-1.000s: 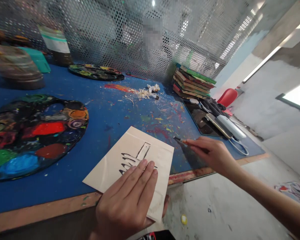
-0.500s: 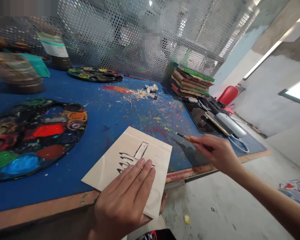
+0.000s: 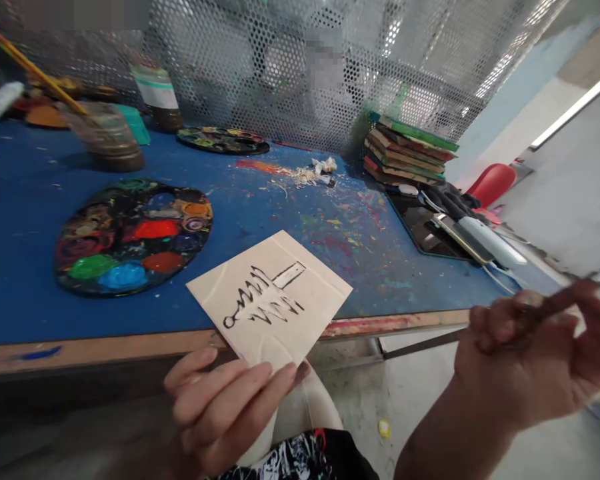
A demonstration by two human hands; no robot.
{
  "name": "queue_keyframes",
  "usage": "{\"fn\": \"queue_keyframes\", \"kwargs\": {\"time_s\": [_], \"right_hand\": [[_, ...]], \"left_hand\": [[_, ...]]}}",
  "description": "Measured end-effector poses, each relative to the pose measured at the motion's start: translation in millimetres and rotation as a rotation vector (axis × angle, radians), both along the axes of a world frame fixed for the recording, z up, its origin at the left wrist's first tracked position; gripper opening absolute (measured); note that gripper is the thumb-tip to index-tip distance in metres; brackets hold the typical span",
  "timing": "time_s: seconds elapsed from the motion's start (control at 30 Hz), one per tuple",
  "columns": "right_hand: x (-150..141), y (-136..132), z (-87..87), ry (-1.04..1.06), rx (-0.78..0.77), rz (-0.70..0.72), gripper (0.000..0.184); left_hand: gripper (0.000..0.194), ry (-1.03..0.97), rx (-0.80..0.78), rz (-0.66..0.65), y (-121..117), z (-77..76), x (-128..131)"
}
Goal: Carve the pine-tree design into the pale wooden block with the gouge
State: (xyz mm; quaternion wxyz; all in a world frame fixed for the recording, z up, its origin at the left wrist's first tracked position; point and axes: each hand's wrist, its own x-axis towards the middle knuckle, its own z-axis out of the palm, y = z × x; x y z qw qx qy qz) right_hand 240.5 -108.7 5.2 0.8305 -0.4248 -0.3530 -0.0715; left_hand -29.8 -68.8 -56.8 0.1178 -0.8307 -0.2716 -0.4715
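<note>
My left hand grips the near corner of a pale wooden panel painted with a black zigzag figure. The panel rests tilted on the front edge of the blue table. Off the table's right side, my right hand is raised and blurred, its fingers closed round a thin brown paintbrush that points up to the right.
A round palette thick with paint lies left of the panel. Behind it are a jar with brushes, a second palette, a stack of boards, and a tablet with phones. A perforated metal screen backs the table.
My left hand slid back from flat on the panel to gripping its near corner, uncovering the drawing. My right hand pulled the brush off the table toward me and to the right.
</note>
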Motion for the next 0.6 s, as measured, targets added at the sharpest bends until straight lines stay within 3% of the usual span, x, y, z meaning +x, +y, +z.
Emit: {"fn": "queue_keyframes", "kwargs": {"time_s": [0.07, 0.23, 0.4, 0.5, 0.6], "right_hand": [[5, -6, -6.5, 0.053, -0.022, 0.033, 0.029], [11, -4, -22.3, 0.117, -0.396, 0.366, 0.024], [-7, 7, -23.3, 0.001, -0.281, 0.415, 0.013], [-13, 12, -28.2, -0.291, -0.357, 0.409, 0.02], [-14, 16, -33.4, -0.84, -0.58, 0.403, 0.026]], "left_hand": [[0.043, -0.05, 0.074, 0.022, -1, -8.7, -10], [0.022, -0.111, 0.068, 0.006, 4, -9.6, -13], [0.02, -0.013, 0.063, -0.031, 10, -0.2, -15], [0.02, 0.081, 0.015, 0.019, 21, 7.2, -24], [0.027, 0.076, -0.057, 0.171, 27, 17.6, -34]]}}
